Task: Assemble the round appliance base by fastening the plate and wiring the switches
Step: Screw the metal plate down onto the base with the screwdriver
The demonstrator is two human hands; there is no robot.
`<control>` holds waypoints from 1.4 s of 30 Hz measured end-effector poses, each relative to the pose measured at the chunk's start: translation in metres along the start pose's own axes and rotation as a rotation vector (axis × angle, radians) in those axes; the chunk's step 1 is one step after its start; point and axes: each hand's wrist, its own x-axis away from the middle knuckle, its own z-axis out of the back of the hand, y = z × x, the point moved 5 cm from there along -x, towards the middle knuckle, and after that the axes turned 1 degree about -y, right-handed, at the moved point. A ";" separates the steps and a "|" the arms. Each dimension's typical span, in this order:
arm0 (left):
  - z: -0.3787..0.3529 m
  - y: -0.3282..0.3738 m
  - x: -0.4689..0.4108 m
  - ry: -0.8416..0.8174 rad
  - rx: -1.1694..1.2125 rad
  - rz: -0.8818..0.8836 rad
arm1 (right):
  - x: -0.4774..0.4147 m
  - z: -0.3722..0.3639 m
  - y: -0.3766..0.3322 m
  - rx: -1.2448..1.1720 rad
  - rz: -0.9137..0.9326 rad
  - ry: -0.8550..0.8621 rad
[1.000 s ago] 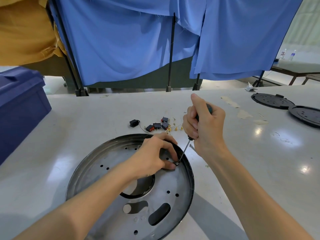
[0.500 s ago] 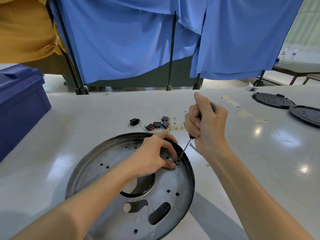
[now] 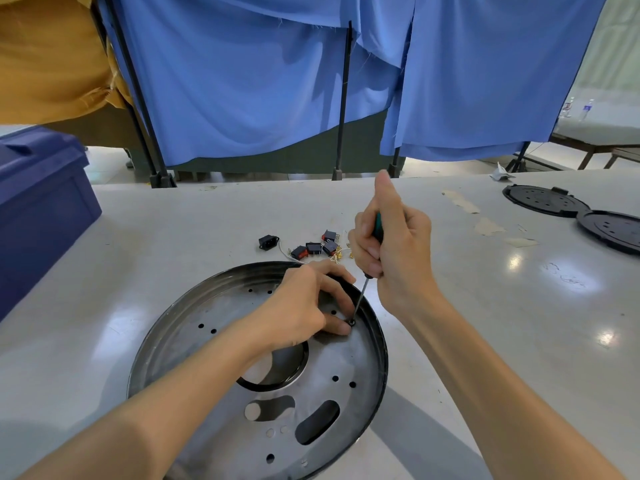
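- Filling the lower view, a wide pale table (image 3: pixel 485 306), backed by hanging blue curtains (image 3: pixel 242 81); at the left edge, a dark blue bin (image 3: pixel 38 202).
- Flat at near centre, rim upward, the round metal appliance base (image 3: pixel 207 323), dotted with holes and slots. Likely step: driving a screw (image 3: pixel 351 322) near the far right rim to fasten the plate. Best done with the screwdriver (image 3: pixel 360 296) brought in line with the screw, pressed down steadily and turned slowly to avoid slipping out, with the base pinned against spinning.
- Far right, well apart from the work, two black round lids (image 3: pixel 543 200).
- Raised above the far rim, the right hand (image 3: pixel 394 251), fingers curled tightly round the green screwdriver handle, thumb pointing up.
- Resting inside the base, the left hand (image 3: pixel 304 306), fingers bent, thumb and forefinger tips closing on the screw to steady it.
- Thin screwdriver shaft slanting down and left to the screw.
- Just beyond the base, untouched, a cluster of small black and red switches (image 3: pixel 313 249) with loose wires and brass terminals; beside them a black power socket (image 3: pixel 268 242).
- Tiny, dark screw under the screwdriver tip.
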 end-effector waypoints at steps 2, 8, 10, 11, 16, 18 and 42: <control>0.009 0.010 0.002 0.101 0.066 -0.046 | 0.001 -0.001 0.002 -0.020 -0.061 -0.006; 0.010 0.025 0.001 0.074 0.394 -0.090 | 0.005 -0.005 -0.003 0.064 0.001 -0.039; 0.008 0.025 -0.002 0.050 0.460 -0.060 | 0.005 -0.009 -0.006 0.109 0.031 -0.067; 0.009 0.025 -0.003 0.043 0.465 -0.054 | 0.004 -0.010 -0.007 0.132 0.039 -0.073; 0.007 0.023 0.002 0.016 0.509 -0.062 | 0.005 -0.015 -0.006 0.216 0.019 -0.097; 0.005 0.020 0.004 0.030 0.552 -0.056 | 0.006 -0.016 -0.004 0.221 0.006 -0.102; 0.016 0.031 -0.006 0.041 0.659 -0.182 | 0.013 -0.001 -0.029 0.446 0.188 -0.154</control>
